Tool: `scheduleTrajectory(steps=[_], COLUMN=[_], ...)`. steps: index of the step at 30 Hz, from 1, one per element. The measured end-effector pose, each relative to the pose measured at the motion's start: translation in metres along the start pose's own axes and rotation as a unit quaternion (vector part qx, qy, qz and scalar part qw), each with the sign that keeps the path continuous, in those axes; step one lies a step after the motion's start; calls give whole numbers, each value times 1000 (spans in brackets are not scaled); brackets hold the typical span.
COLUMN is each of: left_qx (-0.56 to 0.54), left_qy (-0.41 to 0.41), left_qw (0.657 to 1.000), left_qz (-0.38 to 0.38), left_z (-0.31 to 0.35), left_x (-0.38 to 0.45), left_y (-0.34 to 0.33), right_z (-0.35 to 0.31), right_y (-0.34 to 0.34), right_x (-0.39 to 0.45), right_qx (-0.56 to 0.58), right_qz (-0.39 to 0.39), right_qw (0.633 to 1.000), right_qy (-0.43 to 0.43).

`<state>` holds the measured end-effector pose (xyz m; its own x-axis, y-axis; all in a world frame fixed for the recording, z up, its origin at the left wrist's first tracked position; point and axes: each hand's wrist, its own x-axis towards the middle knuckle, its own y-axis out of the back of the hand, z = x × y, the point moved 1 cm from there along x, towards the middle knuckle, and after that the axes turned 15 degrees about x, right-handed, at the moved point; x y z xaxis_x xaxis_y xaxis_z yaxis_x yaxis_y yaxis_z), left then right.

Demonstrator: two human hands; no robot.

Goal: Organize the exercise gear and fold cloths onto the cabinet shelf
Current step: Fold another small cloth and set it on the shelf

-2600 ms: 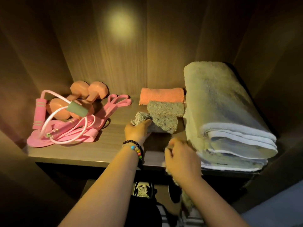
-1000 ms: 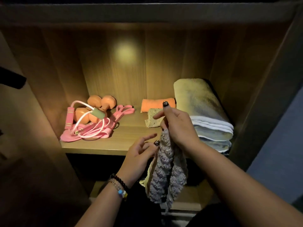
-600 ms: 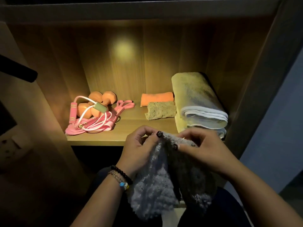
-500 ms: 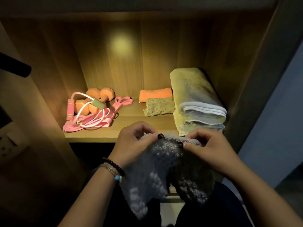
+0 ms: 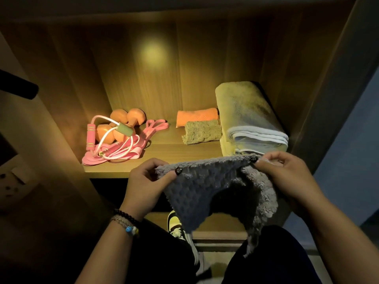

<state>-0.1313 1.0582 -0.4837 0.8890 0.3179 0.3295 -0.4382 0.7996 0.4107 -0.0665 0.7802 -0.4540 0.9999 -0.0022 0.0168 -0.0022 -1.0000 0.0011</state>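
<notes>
Two hands stretching a grey cloth (image 5: 207, 187) before the shelf (image 5: 164, 152).
Left hand (image 5: 143, 181) and right hand (image 5: 287, 175) are each pinching an upper corner.

Wooden cabinet back panel (image 5: 184, 68), warm light spot (image 5: 152, 51), dim room.

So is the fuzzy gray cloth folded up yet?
Not yet. The gray cloth hangs spread between the left hand and right hand, each pinching a top corner.
</notes>
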Motion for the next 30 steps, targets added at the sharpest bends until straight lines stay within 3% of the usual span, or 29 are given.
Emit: scheduleTrajectory(steps=[5, 12, 15, 18, 22, 26, 30], left_qx=[-229, -296, -294, -296, -275, -249, -246], left_qy=[151, 169, 166, 164, 153, 137, 126], left_qw=[962, 940, 941, 941, 949, 959, 961], left_qz=[6, -6, -11, 3, 1, -7, -37], left_z=[7, 24, 28, 30, 33, 36, 41], left_x=[-23, -59, -67, -70, -72, -73, -75], left_y=[-29, -54, -53, -47, -42, -41, -42], right_z=[1, 0, 2, 2, 4, 3, 1], right_y=[-11, -28, -33, -35, -39, -37, -34], right_x=[-17, -50, -61, -65, -65, -66, -71], right_qx=[125, 160, 95, -49, -131, -148, -99], right_qz=[-48, -180, -214, -193, -172, -169, -212], right_qw=[983, 963, 972, 974, 957, 935, 930], right_qy=[-123, -120, -33, 104, 195, 274, 282])
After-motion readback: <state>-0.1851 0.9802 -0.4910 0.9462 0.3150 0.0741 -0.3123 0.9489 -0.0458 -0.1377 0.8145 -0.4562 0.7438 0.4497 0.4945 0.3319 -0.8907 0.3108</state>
